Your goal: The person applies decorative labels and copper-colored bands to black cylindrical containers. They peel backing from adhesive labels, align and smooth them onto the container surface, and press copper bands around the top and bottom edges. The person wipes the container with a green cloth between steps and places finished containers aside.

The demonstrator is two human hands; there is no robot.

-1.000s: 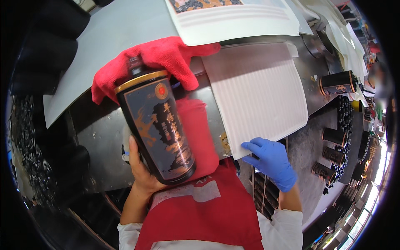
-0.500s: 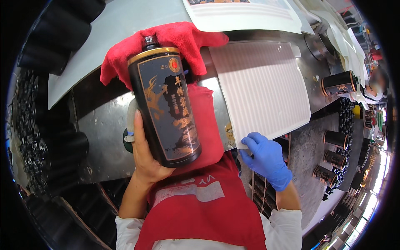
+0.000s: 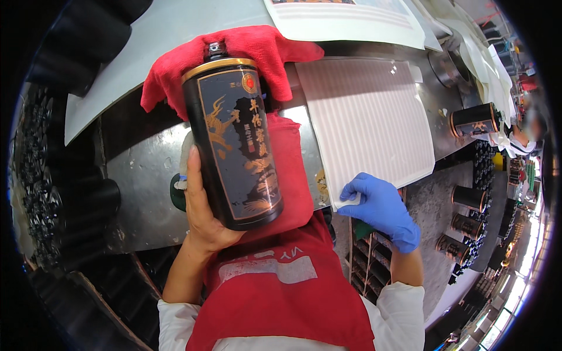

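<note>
A dark cylindrical bottle (image 3: pixel 239 146) with a gold shoulder ring and a black-and-copper decorated label leans back, its neck on a bunched red towel (image 3: pixel 170 76). My bare left hand (image 3: pixel 206 219) grips it low on its left side, the thumb along the wall; the other fingers are mostly hidden behind it. My right hand (image 3: pixel 383 210), in a blue glove, pinches the near corner of a stack of pale striped sheets (image 3: pixel 369 117). That corner is bent up between thumb and fingers. A second red cloth (image 3: pixel 295 175) lies under and beside the bottle.
A large printed sheet (image 3: pixel 351 26) lies at the far side of the metal table (image 3: pixel 140 175). Another dark bottle (image 3: pixel 474 120) lies at the right, near a round metal vessel (image 3: pixel 449 67). Several dark bottles (image 3: pixel 468 198) stand further right; dark cylinders (image 3: pixel 88 196) fill the left.
My right hand has closed on the corner of the striped sheets and bent it up. The bottle has shifted very slightly, still held by my left hand.
</note>
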